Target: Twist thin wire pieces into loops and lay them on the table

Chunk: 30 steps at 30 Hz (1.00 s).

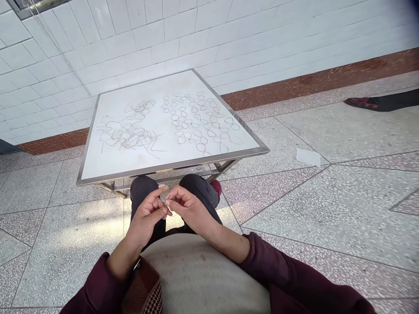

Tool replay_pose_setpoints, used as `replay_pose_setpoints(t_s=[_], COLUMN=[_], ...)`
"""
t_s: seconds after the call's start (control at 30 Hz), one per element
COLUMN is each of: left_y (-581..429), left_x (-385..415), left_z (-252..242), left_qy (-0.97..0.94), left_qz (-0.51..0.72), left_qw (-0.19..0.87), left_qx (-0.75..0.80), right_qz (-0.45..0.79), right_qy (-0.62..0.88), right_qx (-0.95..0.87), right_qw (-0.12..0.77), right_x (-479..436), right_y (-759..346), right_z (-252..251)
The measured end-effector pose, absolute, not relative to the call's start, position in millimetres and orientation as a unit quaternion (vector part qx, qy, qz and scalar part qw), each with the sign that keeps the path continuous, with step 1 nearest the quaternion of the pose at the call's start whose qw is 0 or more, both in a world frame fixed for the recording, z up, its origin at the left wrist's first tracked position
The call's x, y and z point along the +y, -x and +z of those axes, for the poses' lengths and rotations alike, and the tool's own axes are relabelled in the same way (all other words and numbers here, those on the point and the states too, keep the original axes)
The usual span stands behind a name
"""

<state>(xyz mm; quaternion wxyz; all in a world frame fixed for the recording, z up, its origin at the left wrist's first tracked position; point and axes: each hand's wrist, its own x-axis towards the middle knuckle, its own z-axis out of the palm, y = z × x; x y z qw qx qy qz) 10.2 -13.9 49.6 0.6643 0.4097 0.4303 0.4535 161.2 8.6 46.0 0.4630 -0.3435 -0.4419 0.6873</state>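
My left hand and my right hand meet above my lap, in front of the table's near edge. The fingertips of both are pinched together around something too thin and small to make out. On the white table lies a tangled heap of thin dark wire pieces at the left, with a smaller bunch behind it. Rows of thin wire shaped into twisted loops cover the right half of the tabletop.
The table has a metal rim and stands by a white tiled wall. A white paper piece lies on the floor at the right. Another person's foot in a dark red shoe shows farther right. A brown bag hangs at my left side.
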Motion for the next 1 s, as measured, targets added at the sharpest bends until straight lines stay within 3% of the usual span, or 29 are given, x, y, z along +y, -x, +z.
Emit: replay_pose_setpoints(t_s=[0.63, 1.0], left_y=[-8, -3], left_x=[-16, -14], left_z=[59, 59], left_qy=[-0.345, -0.352], left_qz=[0.455, 0.449], left_qw=[0.674, 0.666], left_qx=[0.468, 0.481], right_qz=[0.731, 0.664], right_qy=[0.34, 0.379], right_qx=[-0.428, -0.498], right_qw=[0.409, 0.41], right_x=[11, 13], right_y=[-168, -174], right_z=[43, 41])
